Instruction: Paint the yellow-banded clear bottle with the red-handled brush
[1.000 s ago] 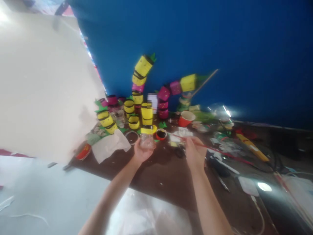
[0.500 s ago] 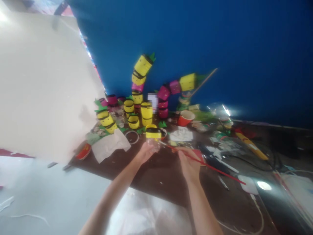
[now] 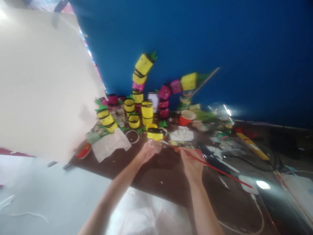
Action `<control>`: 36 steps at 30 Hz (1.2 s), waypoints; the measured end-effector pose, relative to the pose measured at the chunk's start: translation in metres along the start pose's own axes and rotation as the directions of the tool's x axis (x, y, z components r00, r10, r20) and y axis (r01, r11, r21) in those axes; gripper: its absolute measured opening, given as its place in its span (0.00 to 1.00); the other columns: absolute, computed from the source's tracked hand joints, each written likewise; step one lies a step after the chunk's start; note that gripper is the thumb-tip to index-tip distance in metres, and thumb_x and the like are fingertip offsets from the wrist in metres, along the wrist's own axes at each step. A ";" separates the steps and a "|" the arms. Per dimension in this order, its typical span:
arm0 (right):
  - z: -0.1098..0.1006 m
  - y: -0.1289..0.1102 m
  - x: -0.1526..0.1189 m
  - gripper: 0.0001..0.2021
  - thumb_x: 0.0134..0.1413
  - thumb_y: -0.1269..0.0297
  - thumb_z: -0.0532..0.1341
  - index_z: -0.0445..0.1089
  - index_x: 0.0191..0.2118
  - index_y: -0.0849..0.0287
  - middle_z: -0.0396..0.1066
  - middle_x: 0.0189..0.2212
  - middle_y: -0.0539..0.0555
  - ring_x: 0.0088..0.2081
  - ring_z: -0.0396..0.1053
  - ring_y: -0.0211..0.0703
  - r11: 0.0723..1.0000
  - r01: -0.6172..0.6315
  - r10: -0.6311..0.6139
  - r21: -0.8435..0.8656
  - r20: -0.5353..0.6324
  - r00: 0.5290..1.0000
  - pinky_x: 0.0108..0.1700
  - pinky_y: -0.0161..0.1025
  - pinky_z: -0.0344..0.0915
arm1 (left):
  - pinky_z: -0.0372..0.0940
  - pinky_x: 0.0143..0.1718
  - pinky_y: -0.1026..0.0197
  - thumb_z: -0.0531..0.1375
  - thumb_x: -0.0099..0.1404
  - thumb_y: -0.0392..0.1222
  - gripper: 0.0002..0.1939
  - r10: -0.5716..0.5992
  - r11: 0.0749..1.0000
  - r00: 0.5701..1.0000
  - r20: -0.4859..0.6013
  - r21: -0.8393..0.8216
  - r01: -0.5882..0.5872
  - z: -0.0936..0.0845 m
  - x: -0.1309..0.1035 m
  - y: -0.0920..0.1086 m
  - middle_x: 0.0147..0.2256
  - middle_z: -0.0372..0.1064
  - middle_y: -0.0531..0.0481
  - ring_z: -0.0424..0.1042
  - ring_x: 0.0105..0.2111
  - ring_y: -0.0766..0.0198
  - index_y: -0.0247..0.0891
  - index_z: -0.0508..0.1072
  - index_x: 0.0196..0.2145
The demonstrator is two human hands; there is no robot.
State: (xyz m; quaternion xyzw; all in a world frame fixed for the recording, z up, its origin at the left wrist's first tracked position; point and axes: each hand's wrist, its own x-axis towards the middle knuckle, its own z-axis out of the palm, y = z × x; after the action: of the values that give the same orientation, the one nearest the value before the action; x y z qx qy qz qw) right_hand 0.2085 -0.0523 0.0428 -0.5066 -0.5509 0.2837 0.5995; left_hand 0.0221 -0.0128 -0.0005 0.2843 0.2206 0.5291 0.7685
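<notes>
My left hand (image 3: 146, 151) grips a clear plastic jar with a yellow band (image 3: 155, 136) held above the dark table (image 3: 156, 176). My right hand (image 3: 190, 161) pinches a thin red paintbrush (image 3: 215, 168) whose tip points left toward the jar. The brush handle runs off to the right over the table. The picture is blurred, so I cannot tell whether the tip touches the jar.
Yellow and pink painted jars (image 3: 141, 98) are stacked against a blue wall (image 3: 195, 39). A red cup (image 3: 186, 117), crumpled white paper (image 3: 110, 145), a black lid (image 3: 132, 136), cables and scraps litter the table. A white board (image 3: 41, 85) leans at the left.
My left hand has shifted the jar to the right and tipped it. My right hand has dropped lower and brought the brush tip toward the jar.
</notes>
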 end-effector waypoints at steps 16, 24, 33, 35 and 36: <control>0.016 -0.023 -0.008 0.05 0.55 0.66 0.59 0.74 0.34 0.55 0.75 0.31 0.53 0.34 0.73 0.43 0.995 0.096 -0.096 0.009 0.071 0.993 0.37 0.41 0.71 | 0.59 0.38 0.61 0.70 0.47 0.42 0.22 0.032 0.999 0.999 -0.020 -0.005 -0.032 0.004 -0.003 0.000 0.34 0.69 0.49 0.69 0.35 0.64 0.35 0.70 0.39; 0.007 -0.018 -0.005 0.05 0.55 0.64 0.60 0.74 0.34 0.56 0.75 0.30 0.54 0.34 0.74 0.45 0.997 0.077 -0.077 -0.021 0.025 0.997 0.38 0.42 0.72 | 0.59 0.35 0.61 0.70 0.47 0.45 0.24 0.035 0.999 0.999 0.028 0.012 -0.035 0.001 -0.002 -0.003 0.35 0.70 0.48 0.69 0.34 0.64 0.36 0.71 0.41; -0.011 -0.005 -0.004 0.04 0.53 0.65 0.62 0.74 0.33 0.56 0.76 0.29 0.53 0.33 0.73 0.43 0.997 0.076 -0.077 -0.008 -0.080 0.994 0.37 0.40 0.70 | 0.59 0.33 0.61 0.71 0.44 0.46 0.29 -0.003 1.000 1.000 0.024 -0.009 0.004 -0.001 0.000 -0.002 0.36 0.71 0.47 0.68 0.34 0.63 0.35 0.71 0.44; -0.007 -0.008 -0.005 0.04 0.53 0.65 0.62 0.74 0.33 0.56 0.75 0.29 0.53 0.32 0.73 0.43 0.996 0.087 -0.087 0.005 -0.069 0.994 0.36 0.40 0.70 | 0.59 0.33 0.61 0.71 0.44 0.45 0.28 0.002 1.000 1.000 0.027 0.002 -0.002 0.000 -0.001 -0.002 0.36 0.70 0.47 0.69 0.34 0.63 0.35 0.71 0.43; -0.005 -0.011 -0.006 0.04 0.53 0.65 0.62 0.74 0.33 0.56 0.75 0.29 0.53 0.32 0.73 0.43 0.995 0.097 -0.096 0.005 -0.049 0.994 0.36 0.40 0.70 | 0.59 0.34 0.61 0.71 0.45 0.45 0.28 0.005 1.000 1.000 0.023 0.008 -0.005 0.001 -0.001 -0.002 0.36 0.70 0.47 0.69 0.34 0.63 0.35 0.71 0.43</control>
State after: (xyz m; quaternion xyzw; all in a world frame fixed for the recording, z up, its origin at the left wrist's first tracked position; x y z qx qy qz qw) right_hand 0.2094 -0.0624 0.0509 -0.4838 -0.5588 0.2441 0.6278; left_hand 0.0232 -0.0147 -0.0009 0.2939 0.2134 0.5268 0.7685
